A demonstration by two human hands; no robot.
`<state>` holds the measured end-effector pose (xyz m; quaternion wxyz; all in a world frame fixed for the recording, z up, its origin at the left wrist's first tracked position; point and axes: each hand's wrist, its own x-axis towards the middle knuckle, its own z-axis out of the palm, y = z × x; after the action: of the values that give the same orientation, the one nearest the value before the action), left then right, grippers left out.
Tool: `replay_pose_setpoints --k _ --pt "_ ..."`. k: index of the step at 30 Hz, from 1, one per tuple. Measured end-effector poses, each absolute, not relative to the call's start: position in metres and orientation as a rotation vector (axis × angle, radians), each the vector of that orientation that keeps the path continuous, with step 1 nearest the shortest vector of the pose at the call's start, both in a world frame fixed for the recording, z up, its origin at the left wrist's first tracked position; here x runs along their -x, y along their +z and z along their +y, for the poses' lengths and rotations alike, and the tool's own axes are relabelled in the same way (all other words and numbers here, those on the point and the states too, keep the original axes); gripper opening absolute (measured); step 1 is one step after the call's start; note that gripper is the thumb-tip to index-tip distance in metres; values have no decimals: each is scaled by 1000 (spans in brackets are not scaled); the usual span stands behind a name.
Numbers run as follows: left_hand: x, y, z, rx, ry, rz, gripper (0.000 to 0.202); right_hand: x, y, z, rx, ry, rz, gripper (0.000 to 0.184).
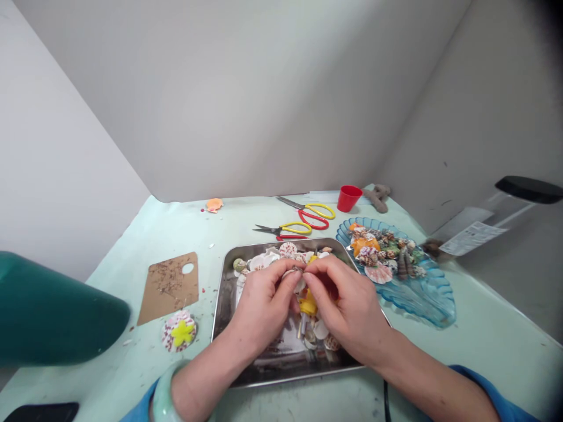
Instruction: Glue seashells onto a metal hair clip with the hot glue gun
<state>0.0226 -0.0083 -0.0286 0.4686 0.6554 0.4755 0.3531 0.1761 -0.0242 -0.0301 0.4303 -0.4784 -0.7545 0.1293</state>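
My left hand [268,293] and my right hand [345,296] meet above a metal tray [246,375], fingertips pinched close together. Between them is a small greyish piece, too little of it showing to name. Several seashells [264,259] lie in the tray, mostly white, some speckled. Below the fingers is a yellow object [308,303], partly covered by my right hand. A jade-green bangle [165,392] circles my left wrist.
Two pairs of scissors [281,230] and a red cup [350,199] stand behind the tray. A blue shell-shaped dish [433,299] holds shells at right. At left are a brown board [169,284], a speckled shell with a yellow flower [180,332] and a green cylinder [57,313].
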Motion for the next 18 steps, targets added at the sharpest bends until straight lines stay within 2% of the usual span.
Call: replay_pose_setpoints --k 10,18 --pt "-22 -27 -9 -1623 876 1146 27 -177 -30 -24 1200 352 -1886 10" --pt "-23 -28 -8 -1562 889 1134 18 -178 -27 -24 1203 428 -1871 14"
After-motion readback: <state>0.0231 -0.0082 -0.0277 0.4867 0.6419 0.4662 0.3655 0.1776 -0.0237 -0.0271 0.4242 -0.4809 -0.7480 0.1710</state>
